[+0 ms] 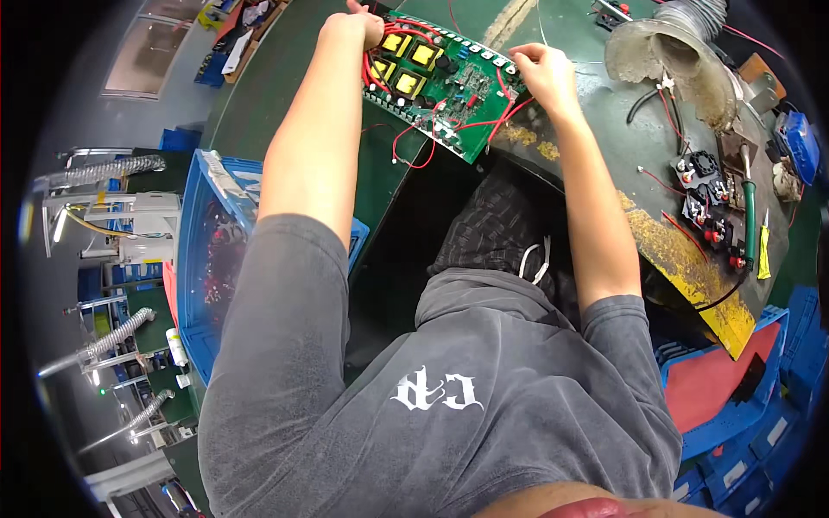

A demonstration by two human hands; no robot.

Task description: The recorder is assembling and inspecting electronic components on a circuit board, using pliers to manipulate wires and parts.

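Observation:
A green circuit board (484, 102) with yellow-wrapped transformers (424, 55) and red wires lies slanted at the near edge of the workbench, its near corner jutting out past it. At its far left end, my left hand (356, 28) is closed about the board's edge beside a bundle of red wires (376, 71); most of its fingertips are hidden. My right hand (546, 76) pinches the right edge, thumb and forefinger close together by the row of metal tabs. A loose red wire (414, 164) loops off the board's near side.
A grey fume duct (665, 56) opens over the bench at right. Below it are a green-handled soldering iron (749, 216), small black-and-red parts (701, 186) and a yellow tube (764, 250). Blue crates (200, 285) stand at left, with another red-lined crate (717, 388) at lower right.

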